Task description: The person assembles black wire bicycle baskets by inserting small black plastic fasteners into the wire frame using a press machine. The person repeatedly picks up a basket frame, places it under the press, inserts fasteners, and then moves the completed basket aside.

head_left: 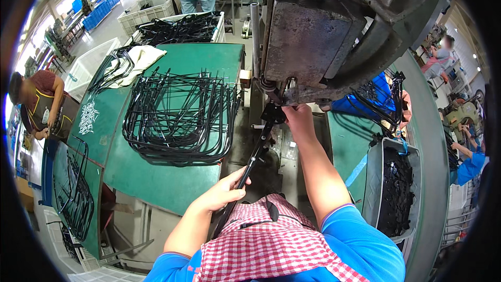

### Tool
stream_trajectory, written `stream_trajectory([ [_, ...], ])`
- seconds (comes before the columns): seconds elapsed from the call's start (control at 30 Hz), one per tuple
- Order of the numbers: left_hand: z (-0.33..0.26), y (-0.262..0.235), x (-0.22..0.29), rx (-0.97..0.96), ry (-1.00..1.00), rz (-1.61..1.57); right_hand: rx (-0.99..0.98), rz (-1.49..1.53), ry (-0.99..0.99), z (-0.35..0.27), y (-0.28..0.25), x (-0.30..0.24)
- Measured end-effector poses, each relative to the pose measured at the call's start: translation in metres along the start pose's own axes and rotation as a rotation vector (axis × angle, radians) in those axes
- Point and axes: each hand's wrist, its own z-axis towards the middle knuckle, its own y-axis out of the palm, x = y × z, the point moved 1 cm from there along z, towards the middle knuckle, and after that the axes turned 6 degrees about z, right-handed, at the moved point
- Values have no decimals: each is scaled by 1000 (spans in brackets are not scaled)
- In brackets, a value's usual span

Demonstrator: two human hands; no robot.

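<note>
Gripping a slim black metal rod (259, 147) with the left hand (223, 192), near — touching its far end with the right hand (298, 116), below the bulky grey metal press (305, 42) — cannot tell whether pinching.

Left fingers (236, 195) around black tube (258, 150), right fingers (295, 109) at press (308, 42).

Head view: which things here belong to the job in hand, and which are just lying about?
Likely in the job:
- black tube, held by the left hand
- press machine, right hand beneath its head
- perhaps the heaped black frames

Apparently lying about:
- pale cloth
- small white pieces
</note>
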Motion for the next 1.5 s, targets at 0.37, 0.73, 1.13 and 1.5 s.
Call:
stream_trajectory([
  [0.37, 3, 3, -4, -6, -2, 10, -105, -292, -72, -3, 4, -21],
  [0.73, -4, 20, 20, 107, 59, 112, -66, -328, 6, -4, 4, -22],
  [1.13, -29, 30, 34, -92, 49, 129, 179, 427, 128, -92, -40, 16],
  [1.5, 42, 96, 123, -484, 412, 380, -682, 75, 88, -222, -49, -55],
])
